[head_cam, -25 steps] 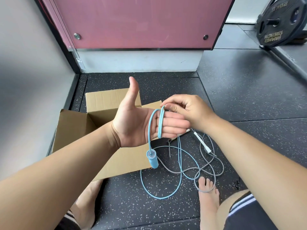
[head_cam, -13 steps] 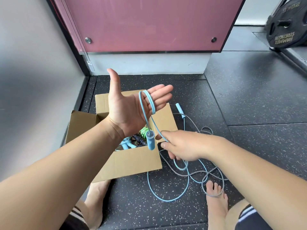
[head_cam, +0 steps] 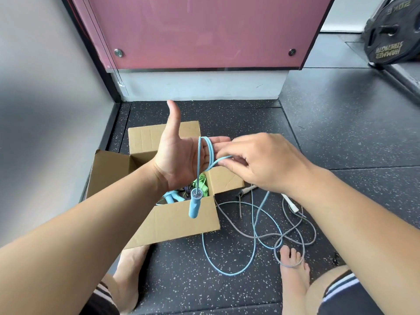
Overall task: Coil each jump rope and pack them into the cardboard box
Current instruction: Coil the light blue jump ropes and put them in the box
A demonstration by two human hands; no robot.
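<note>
As hands (head_cam: 179,160) (head_cam: 261,164) (two) coil rope (head_cam: 211,153), one box (head_cam: 163,226)

Plain brown matt board on the cardboard box (head_cam: 172,221). The blue jump rope (head_cam: 193,206) looks like smooth plastic cord with a slight sheen. The floor (head_cam: 341,133) is black speckled rubber, matt and grainy; the pink panel (head_cam: 204,30) is smooth and semi-gloss.

light-blue jump rope (head_cam: 211,153), brown cardboard box (head_cam: 175,221)
</note>
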